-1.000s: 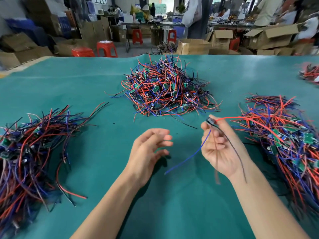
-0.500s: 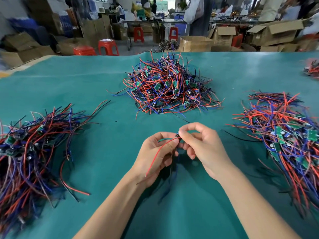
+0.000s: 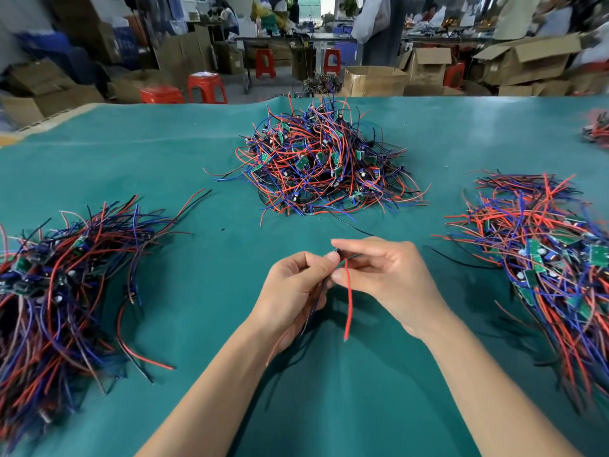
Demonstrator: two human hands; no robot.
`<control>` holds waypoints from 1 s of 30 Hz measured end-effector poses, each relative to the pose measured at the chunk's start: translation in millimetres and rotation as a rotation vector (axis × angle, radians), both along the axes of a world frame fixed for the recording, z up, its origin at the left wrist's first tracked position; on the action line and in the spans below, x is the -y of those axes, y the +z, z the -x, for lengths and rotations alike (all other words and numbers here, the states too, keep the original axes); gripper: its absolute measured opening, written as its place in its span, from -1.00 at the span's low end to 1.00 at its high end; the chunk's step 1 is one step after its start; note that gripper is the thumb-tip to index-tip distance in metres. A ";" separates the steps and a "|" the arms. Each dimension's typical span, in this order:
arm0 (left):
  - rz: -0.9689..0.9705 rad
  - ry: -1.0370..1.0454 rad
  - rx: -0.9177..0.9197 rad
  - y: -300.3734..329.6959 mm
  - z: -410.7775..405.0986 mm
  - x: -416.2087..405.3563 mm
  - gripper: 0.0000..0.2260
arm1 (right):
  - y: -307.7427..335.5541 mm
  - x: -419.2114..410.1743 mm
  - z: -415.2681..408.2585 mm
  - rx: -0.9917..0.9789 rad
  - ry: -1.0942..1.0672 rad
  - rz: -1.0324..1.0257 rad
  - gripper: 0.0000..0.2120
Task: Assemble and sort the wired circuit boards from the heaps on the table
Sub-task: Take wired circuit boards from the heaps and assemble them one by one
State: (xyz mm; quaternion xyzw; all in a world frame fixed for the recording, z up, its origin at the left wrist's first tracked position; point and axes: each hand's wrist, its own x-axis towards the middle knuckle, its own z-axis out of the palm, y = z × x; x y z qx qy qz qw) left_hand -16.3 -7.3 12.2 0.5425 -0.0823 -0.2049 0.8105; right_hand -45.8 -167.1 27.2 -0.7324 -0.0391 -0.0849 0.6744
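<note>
Both hands meet above the green table [image 3: 164, 159], on the near side of the centre heap [image 3: 324, 166]; the left hand [image 3: 290, 291] and the right hand [image 3: 389, 278] each pinch the same small wired board [image 3: 336, 251], which sits between their fingertips and is mostly hidden; the grip of each hand is clamped on it, thumb against forefinger; its red wire [image 3: 348, 298] hangs straight down from the pinch, between the two palms, free of the table as far as can be told; darker blue and black wires run down through the left palm; the left heap [image 3: 59, 285] lies well to the left of the centre heap and nearer; the right heap [image 3: 547, 258] lies well to its right, green boards showing among the wires.
</note>
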 end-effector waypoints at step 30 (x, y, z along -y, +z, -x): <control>-0.103 -0.146 0.181 -4.3 1.8 0.6 -0.75 | 0.0 7.4 -4.7 -0.115 -0.224 -0.405 -0.92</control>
